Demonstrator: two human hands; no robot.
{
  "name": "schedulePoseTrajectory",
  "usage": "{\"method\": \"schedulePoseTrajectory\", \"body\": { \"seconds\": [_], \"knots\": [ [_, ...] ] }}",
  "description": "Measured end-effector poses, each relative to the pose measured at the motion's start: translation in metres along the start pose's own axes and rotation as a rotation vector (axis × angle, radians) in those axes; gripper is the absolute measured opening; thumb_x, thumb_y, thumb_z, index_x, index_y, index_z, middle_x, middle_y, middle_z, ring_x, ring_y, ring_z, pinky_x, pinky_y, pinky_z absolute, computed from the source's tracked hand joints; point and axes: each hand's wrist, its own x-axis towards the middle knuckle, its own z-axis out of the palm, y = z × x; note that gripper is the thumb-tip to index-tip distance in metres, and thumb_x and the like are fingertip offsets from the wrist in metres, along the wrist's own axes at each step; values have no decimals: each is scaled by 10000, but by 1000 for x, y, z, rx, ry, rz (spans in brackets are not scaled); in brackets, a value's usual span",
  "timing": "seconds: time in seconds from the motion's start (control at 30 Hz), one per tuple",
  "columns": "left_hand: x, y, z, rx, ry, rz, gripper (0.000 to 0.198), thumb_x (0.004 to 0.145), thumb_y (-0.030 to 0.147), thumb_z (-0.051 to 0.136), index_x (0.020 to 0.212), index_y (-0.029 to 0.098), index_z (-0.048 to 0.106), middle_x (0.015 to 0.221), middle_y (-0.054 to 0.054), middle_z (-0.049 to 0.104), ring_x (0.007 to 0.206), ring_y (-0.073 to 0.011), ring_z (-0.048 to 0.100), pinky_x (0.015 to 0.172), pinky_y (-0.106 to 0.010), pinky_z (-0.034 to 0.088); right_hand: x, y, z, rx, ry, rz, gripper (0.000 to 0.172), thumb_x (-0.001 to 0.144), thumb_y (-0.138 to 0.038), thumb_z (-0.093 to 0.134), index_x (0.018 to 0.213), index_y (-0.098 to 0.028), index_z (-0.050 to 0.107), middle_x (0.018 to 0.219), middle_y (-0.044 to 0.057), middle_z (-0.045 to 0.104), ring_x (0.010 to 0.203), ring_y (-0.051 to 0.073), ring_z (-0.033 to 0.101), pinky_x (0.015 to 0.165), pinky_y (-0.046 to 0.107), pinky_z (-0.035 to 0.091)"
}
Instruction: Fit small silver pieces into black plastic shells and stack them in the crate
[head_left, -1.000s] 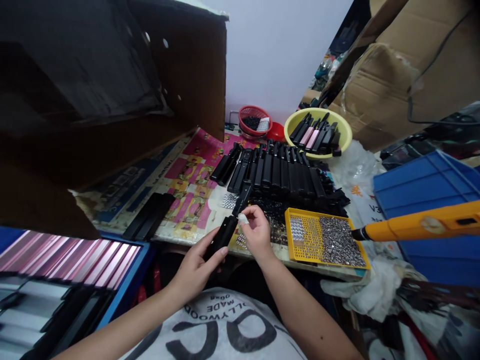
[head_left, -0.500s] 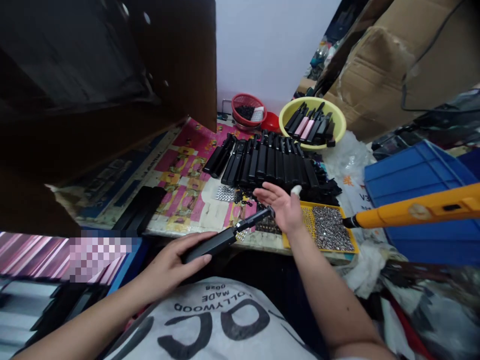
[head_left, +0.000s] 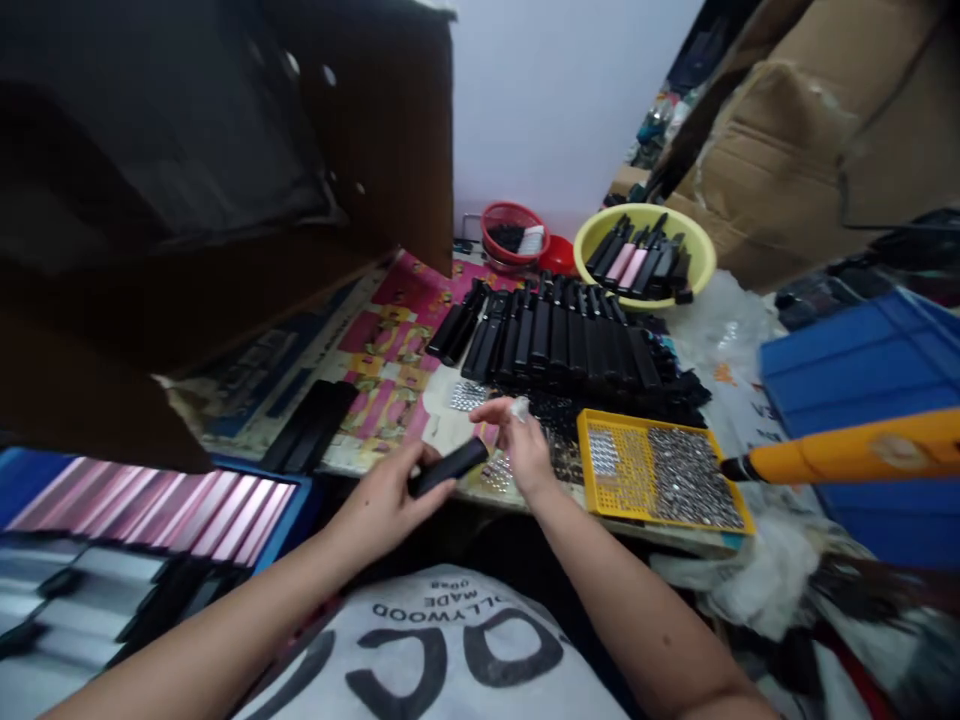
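My left hand [head_left: 386, 500] is closed around a long black plastic handle part [head_left: 448, 467], holding it level over the table's near edge. My right hand [head_left: 519, 448] meets the far end of that part, its fingers curled there and a white wrap on one fingertip; whether it grips the part or something small I cannot tell. Just right of my right hand lies a yellow perforated tray [head_left: 626, 470] covered with small silver screws. Behind my hands a row of several black handle parts [head_left: 559, 335] lies side by side on the table.
A yellow bowl [head_left: 679, 243] holding black and pink parts and a red basket [head_left: 512, 232] stand at the back. An orange-yellow electric screwdriver [head_left: 847, 455] hangs at right over a blue crate [head_left: 862, 365]. A blue bin of pink strips [head_left: 150, 505] sits at left under a dark cardboard box [head_left: 187, 160].
My right hand had swung out open over the yellow tray and has now come back to the end of the black part. My left hand has kept hold of the part and turned it level.
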Motion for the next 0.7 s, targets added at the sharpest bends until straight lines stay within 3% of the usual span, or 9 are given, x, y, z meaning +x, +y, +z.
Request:
{"method": "schedulePoseTrajectory", "body": {
  "seconds": [0.1, 0.17, 0.23, 0.33, 0.43, 0.5, 0.57, 0.7],
  "knots": [
    [7, -60, -30, 349, 291, -121, 340, 735, 484, 560, 862, 169, 538, 1261, -154, 460, 1175, -323, 422, 974, -419, 335, -1, 4, -21, -66, 112, -50, 366, 886, -467, 391, 862, -191, 630, 872, 59, 662, 847, 183, 601, 835, 340, 438],
    [7, -97, -51, 451, 279, -255, 380, 702, 524, 564, 827, 168, 528, 1318, -171, 397, 1182, -338, 412, 970, -424, 341, -8, 10, -37, -68, 201, -30, 335, 883, -450, 410, 845, -193, 622, 826, 52, 660, 801, 185, 605, 801, 344, 449],
    [10, -118, -66, 463, 198, -334, 462, 672, 540, 580, 938, 165, 535, 1314, -172, 398, 1140, -332, 451, 926, -411, 383, -18, 15, -52, -96, 235, 8, 299, 874, -435, 436, 838, -197, 614, 809, 46, 657, 776, 186, 604, 778, 342, 455],
    [39, -108, -68, 465, 182, -273, 642, 659, 550, 589, 1160, 157, 503, 1321, -173, 408, 1166, -351, 427, 951, -425, 355, -31, 21, -64, -210, 208, 45, 242, 863, -406, 470, 844, -208, 607, 824, 36, 647, 793, 188, 595, 763, 327, 452],
    [97, -70, -50, 296, 133, -70, 548, 774, 497, 491, 1206, 161, 508, 1266, -129, 506, 1164, -276, 456, 974, -347, 339, -39, 20, -62, -363, 145, 35, 188, 857, -361, 488, 868, -211, 602, 825, 31, 629, 805, 190, 580, 739, 310, 443],
    [141, -51, -35, 220, 119, -120, 442, 806, 431, 467, 1136, 153, 563, 1145, -127, 594, 1057, -255, 535, 898, -322, 387, -43, 16, -57, -483, 36, -7, 160, 856, -306, 486, 900, -209, 605, 855, 38, 621, 819, 192, 573, 737, 307, 436],
    [178, -46, -23, 210, 144, -211, 386, 786, 376, 502, 1051, 112, 600, 1048, -165, 624, 987, -282, 564, 846, -348, 400, -46, 9, -52, -591, -78, -63, 164, 849, -236, 476, 942, -207, 608, 907, 48, 617, 843, 189, 567, 746, 303, 432],
    [214, -59, -17, 169, 193, -319, 379, 702, 340, 603, 970, 73, 610, 982, -210, 618, 961, -351, 555, 811, -409, 390, -50, 3, -53, -831, -201, -136, 241, 817, -158, 474, 1013, -208, 606, 1001, 62, 612, 943, 200, 540, 827, 326, 413]
  ]
}}
